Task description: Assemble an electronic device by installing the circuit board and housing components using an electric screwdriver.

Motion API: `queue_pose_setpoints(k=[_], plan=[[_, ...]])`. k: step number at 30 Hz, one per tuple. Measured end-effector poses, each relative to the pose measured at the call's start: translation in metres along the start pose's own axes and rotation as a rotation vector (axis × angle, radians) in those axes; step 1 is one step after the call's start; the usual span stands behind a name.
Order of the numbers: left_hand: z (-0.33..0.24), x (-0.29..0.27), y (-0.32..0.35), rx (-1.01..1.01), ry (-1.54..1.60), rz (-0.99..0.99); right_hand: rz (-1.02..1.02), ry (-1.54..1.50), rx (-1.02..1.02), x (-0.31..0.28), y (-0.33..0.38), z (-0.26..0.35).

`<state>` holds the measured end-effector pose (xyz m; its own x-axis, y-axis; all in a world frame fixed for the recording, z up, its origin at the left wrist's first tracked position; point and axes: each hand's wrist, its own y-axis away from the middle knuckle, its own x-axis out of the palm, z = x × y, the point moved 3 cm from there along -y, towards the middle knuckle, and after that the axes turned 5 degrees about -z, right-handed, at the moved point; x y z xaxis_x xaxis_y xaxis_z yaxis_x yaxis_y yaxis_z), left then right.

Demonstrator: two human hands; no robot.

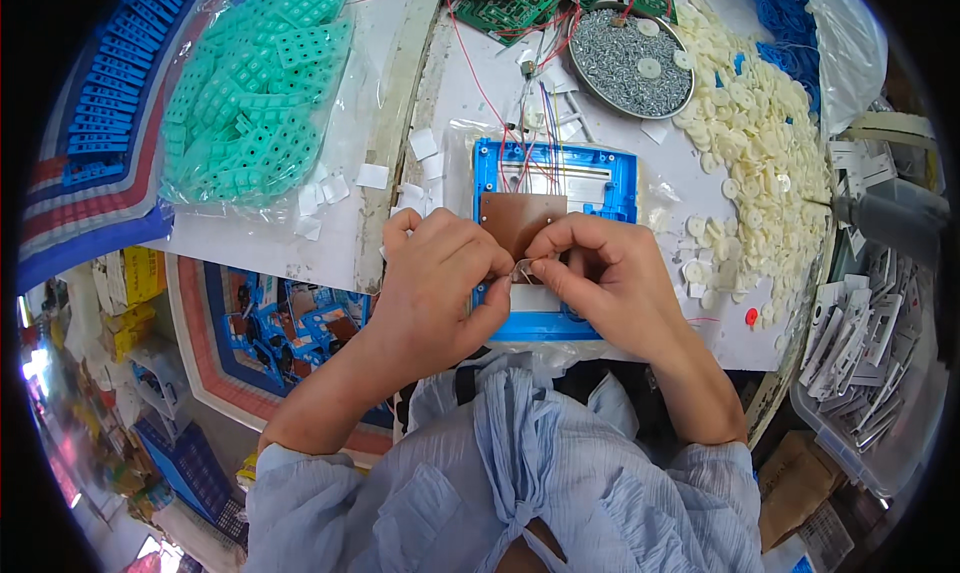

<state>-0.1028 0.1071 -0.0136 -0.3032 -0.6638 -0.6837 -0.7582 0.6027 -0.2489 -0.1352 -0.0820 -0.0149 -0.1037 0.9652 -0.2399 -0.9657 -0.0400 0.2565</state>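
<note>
Over the blue housing [553,178], left hand [440,283] and right hand [610,273] meet fingertip to fingertip, both pinching a small metal piece [522,269] between them, equally near

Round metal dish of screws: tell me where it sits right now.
In the head view, the round metal dish of small grey screws sits at top centre-right on the white table, beyond the blue plastic housing, between green circuit boards and a heap of cream plastic discs.
</note>
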Motion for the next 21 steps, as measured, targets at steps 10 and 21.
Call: queue_pose_setpoints(k=[10, 21], plan=[[-0.003, 0.004, 0.001, -0.046, 0.102, 0.001, -0.125, 0.337, -0.421, 0.010, 0.020, 0.013], [-0.017, 0.011, 0.002, 0.001, -0.011, -0.055, -0.291, 0.369, -0.340, 0.015, 0.033, 0.008]])
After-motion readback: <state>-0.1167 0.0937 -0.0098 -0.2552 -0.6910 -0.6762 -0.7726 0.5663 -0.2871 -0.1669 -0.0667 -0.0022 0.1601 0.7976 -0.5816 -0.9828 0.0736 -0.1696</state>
